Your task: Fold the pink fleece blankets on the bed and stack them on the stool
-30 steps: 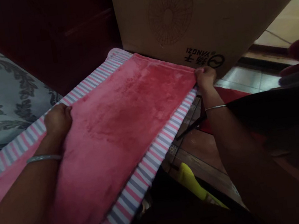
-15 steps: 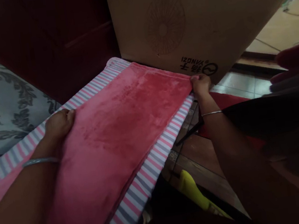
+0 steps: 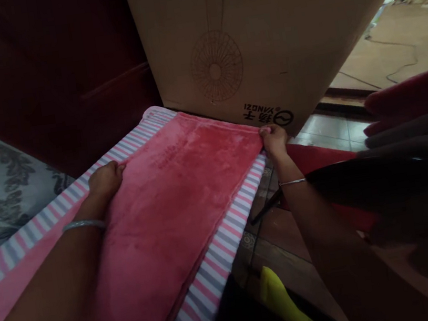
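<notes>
Head view: left hand (image 3: 104, 182), right hand (image 3: 275, 140) grip pink cloth (image 3: 185, 180); cardboard box (image 3: 279, 29) beyond, contents hidden.

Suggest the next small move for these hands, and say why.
Probably a gentle outward tug by the right hand, to draw the pink cloth straighter: this hand pinches its far right corner, the left hand grips near the opposite edge and could steady it, and striped fabric shows beyond its right edge.
</notes>
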`<action>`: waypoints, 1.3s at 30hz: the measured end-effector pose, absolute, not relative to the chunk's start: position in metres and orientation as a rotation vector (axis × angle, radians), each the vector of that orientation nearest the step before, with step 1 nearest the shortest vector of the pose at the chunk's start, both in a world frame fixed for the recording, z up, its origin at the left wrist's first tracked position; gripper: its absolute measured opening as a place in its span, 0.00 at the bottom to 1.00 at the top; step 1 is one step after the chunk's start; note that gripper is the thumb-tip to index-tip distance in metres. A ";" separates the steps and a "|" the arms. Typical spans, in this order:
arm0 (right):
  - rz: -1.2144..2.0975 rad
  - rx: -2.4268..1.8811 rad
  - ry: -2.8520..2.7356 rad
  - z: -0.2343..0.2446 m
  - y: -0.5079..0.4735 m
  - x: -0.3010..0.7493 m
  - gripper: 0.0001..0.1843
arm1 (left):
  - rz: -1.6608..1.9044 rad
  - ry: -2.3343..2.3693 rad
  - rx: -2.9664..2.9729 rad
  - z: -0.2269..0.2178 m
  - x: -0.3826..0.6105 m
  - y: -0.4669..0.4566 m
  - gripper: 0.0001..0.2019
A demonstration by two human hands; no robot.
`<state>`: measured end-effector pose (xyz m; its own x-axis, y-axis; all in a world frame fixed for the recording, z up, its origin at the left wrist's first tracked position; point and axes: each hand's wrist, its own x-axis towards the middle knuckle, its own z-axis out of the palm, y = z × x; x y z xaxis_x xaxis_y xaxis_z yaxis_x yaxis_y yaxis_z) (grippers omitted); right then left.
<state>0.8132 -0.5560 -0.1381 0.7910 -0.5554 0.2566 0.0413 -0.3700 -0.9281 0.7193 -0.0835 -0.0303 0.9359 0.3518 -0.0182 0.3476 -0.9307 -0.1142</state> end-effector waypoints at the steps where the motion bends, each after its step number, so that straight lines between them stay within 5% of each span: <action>1: -0.659 -1.844 0.384 -0.139 -0.556 0.814 0.11 | 0.072 -0.517 -3.000 -0.029 0.722 -0.083 0.24; 5: -0.665 -1.831 0.353 -0.142 -0.556 0.814 0.13 | 0.055 -0.376 -3.102 -0.025 0.749 -0.097 0.27; 15: -0.677 -1.812 0.343 -0.143 -0.553 0.811 0.15 | -0.128 -0.410 -3.208 -0.038 0.813 -0.155 0.16; 22: -0.689 -1.784 0.307 -0.139 -0.552 0.811 0.17 | -0.107 -0.465 -3.423 -0.035 0.840 -0.147 0.22; 26: -0.637 -1.787 0.306 -0.139 -0.552 0.808 0.19 | -0.173 -0.049 -3.496 -0.040 0.861 -0.171 0.26; 36: -0.711 -1.649 0.158 -0.111 -0.534 0.831 0.18 | -0.583 -0.092 -3.293 -0.022 0.864 -0.174 0.24; 39: -0.656 -1.733 0.236 -0.111 -0.524 0.836 0.16 | -0.466 -0.103 -3.290 -0.027 0.872 -0.164 0.24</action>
<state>0.8363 -0.5238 -0.1113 0.8201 -0.4873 0.3000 0.1837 -0.2723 -0.9445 0.8725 -0.1637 -0.0268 0.9591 0.0865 0.2695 0.0354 -0.9813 0.1891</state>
